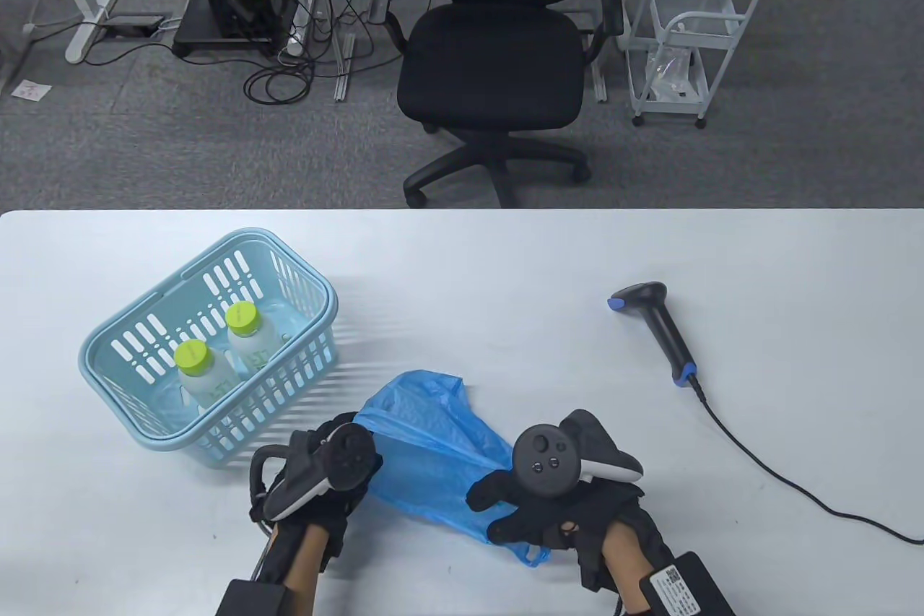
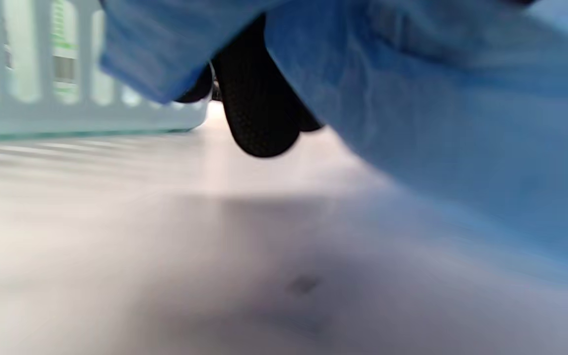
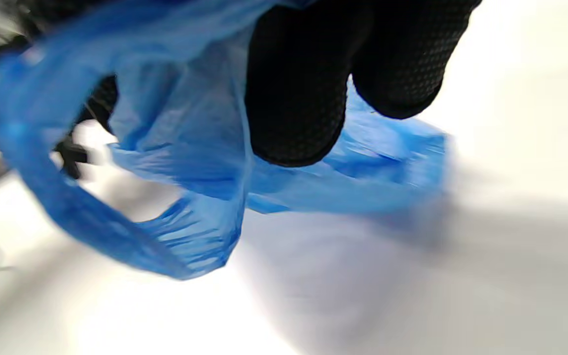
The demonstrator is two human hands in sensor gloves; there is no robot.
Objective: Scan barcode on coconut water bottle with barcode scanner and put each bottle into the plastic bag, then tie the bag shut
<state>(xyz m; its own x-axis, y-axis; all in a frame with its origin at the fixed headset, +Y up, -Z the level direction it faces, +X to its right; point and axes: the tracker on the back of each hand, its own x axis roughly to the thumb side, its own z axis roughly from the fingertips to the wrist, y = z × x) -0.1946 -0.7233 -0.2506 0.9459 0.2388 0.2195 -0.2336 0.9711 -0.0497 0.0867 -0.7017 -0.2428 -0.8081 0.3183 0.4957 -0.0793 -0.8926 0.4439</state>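
basket (image 1: 144,327): left on the table (image 1: 505,269)
bottles (image 1: 224,356): two, upright in basket
bag (image 1: 426,443): near edge, right of basket, between both hands
scanner (image 1: 653,327): right, lying well apart from bag

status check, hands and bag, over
Left hand and right hand both grip the blue bag. Two bottles in basket. Scanner untouched. Nothing blocking.

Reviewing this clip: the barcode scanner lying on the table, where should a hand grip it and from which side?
Grip the barcode scanner by its long black handle, between the blue-tipped head and the blue collar where the cable leaves. It lies flat on the table, head toward the far side, with nothing beside it, so coming from above with the right hand, the nearer of the two hands, looks easiest; that hand now grips the plastic bag.
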